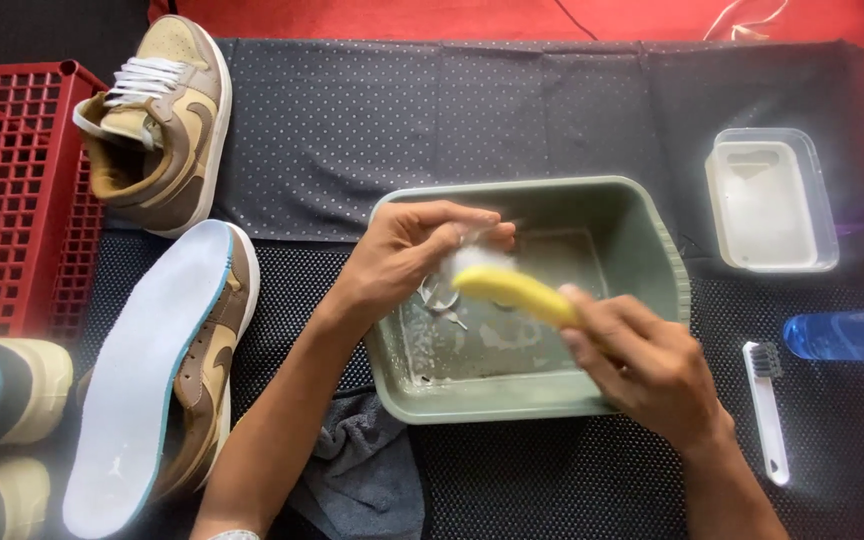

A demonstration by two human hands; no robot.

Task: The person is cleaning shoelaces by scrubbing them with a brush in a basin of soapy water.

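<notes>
Left hand (pixel 407 255): fingers curled and pinched together over a small wet pale item (pixel 464 258), held above the green basin (pixel 652 250); identity of the item not discernible through foam and blur. Fingertips closed on it, thumb below, no gap visible.

Right hand (pixel 642 365): fingers clenched around the handle of a yellow brush (pixel 512 290), at the near right rim of the basin. Brush head directed toward the left fingertips, with white foamy bristles touching the pinched item. Brush body angled across the basin interior, above shallow soapy water.

Positions relative to the basin:
- Left of it, close by: one tan and brown shoe lying sole up (pixel 167 370), pale outsole facing the camera.
- Farther left and beyond: second matching shoe upright (pixel 157 120), white laces visible.
- Far left: red plastic crate (pixel 7 200); below it, parts of two further shoes (pixel 2 390) at the frame edge.
- Near left corner, partly under the left forearm: grey cloth (pixel 367 470).
- Right of it: white small brush (pixel 767 410) lying flat, well apart from the right hand.
- Right and beyond: clear lidded tub (pixel 772 200).
- Far right: blue bottle (pixel 852 335), partly cut off.
- Underneath all items: dark dotted mat (pixel 402 110).
</notes>
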